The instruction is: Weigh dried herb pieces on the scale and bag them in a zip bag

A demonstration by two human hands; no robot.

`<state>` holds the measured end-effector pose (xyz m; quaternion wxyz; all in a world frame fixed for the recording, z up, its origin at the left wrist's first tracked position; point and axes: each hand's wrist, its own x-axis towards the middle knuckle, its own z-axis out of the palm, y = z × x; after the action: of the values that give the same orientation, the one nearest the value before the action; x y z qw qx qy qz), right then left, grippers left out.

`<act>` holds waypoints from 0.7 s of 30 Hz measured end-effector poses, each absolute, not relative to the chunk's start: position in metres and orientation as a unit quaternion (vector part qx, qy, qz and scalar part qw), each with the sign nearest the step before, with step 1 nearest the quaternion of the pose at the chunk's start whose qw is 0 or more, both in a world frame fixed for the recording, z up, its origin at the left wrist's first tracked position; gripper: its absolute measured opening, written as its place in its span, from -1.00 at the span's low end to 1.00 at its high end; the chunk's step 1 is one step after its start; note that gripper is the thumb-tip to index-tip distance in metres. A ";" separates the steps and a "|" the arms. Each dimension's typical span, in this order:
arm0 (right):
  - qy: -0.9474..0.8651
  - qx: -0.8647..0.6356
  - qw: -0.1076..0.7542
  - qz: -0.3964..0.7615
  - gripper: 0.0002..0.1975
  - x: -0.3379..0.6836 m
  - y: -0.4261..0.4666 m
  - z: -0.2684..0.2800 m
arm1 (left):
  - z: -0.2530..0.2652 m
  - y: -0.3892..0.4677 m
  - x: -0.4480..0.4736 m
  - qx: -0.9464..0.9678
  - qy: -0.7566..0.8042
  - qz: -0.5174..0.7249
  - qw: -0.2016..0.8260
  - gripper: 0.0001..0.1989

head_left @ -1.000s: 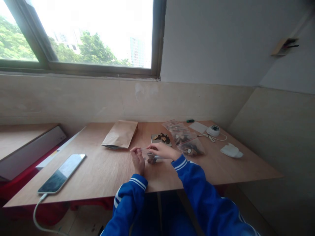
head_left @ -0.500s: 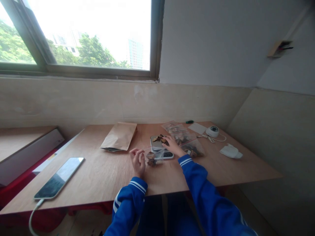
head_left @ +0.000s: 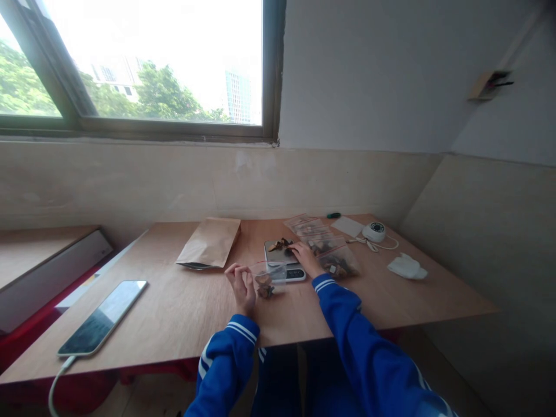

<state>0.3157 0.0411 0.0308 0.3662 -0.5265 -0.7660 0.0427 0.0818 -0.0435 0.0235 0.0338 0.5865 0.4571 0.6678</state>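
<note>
My left hand [head_left: 241,288] is closed, its fingers pinching the edge of a clear zip bag [head_left: 278,272]. Dried brown pieces [head_left: 264,287] lie in the bottom of this bag. Behind it stands a small kitchen scale [head_left: 296,274], its display lit but too small to read; the bag partly covers its front. More dried brown pieces [head_left: 278,245] are heaped on the scale's plate. Over the right side of that heap is my right hand [head_left: 307,260], fingers bent and drawn together at a dried piece; its fingertips are partly hidden.
Several filled zip bags [head_left: 336,260] lie right of the scale. A brown paper pouch [head_left: 211,243] is at the back left, a charging phone [head_left: 104,318] at the front left. Toward the right are a white dome camera [head_left: 374,231] with cable, a crumpled white tissue [head_left: 407,266] and a paper sheet [head_left: 348,226].
My right hand has shifted slightly right over the scale, its fingers drawing closer together. The left hand and its bag have moved slightly left. The view has also shifted a little.
</note>
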 end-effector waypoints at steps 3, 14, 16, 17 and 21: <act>-0.751 -0.516 0.408 0.069 -0.78 0.319 0.037 0.034 | 0.023 -0.044 0.082 0.589 0.451 0.669 0.032 -0.81; -0.679 -0.394 0.508 0.356 -0.73 0.264 -0.005 0.110 | 0.025 -0.045 0.083 0.587 0.460 0.665 0.044 -0.79; -0.728 -0.365 0.447 0.370 -0.74 0.251 -0.017 0.124 | 0.025 -0.044 0.082 0.585 0.463 0.665 0.046 -0.79; -0.751 -0.357 0.422 0.362 -0.74 0.247 -0.021 0.128 | 0.024 -0.044 0.082 0.584 0.463 0.665 0.046 -0.79; -0.764 -0.357 0.439 0.312 -0.70 0.252 -0.018 0.123 | 0.021 -0.042 0.081 0.585 0.461 0.666 0.041 -0.79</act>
<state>0.2515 -0.0185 0.1233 0.4388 -0.3565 -0.7637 0.3116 0.0813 -0.0423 0.0212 0.0407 0.5845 0.4612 0.6663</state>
